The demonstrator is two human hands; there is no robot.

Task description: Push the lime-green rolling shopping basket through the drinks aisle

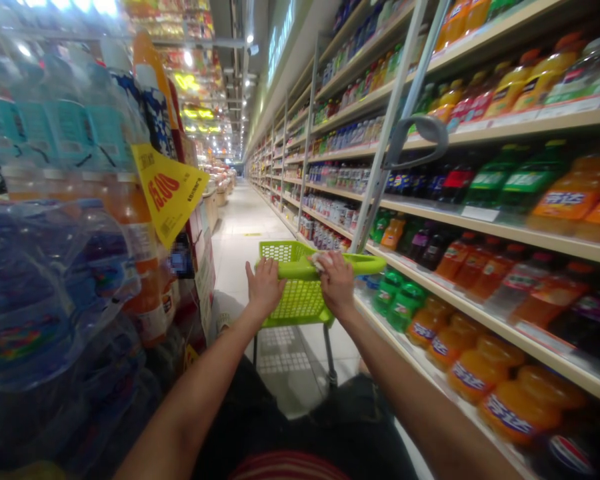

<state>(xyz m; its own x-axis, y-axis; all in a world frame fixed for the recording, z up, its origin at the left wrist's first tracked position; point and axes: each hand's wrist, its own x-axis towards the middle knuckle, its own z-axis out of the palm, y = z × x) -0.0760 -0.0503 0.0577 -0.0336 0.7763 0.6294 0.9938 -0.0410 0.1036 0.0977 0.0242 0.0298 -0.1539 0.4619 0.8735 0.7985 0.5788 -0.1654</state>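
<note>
A bright green plastic shopping cart (300,300) with a lattice basket stands in front of me. Its handle (300,270) runs crosswise between my hands. Near the handle's left end, my left hand (266,287) is closed over it, fingers pointing forward. My right hand (336,283) rests on the handle's right part, closed on a crumpled white wipe (320,260) pressed against the green plastic. The wipe is mostly hidden under the fingers, so its exact kind is hard to tell.
Shelves of soft drink bottles (510,393) line the right side, close to the cart. Stacked bottle packs (55,280) crowd the left, with a yellow price sign (167,190) jutting out. A grey loop-shaped bracket (420,137) sticks out from the shelves. A tiled aisle (245,213) runs ahead.
</note>
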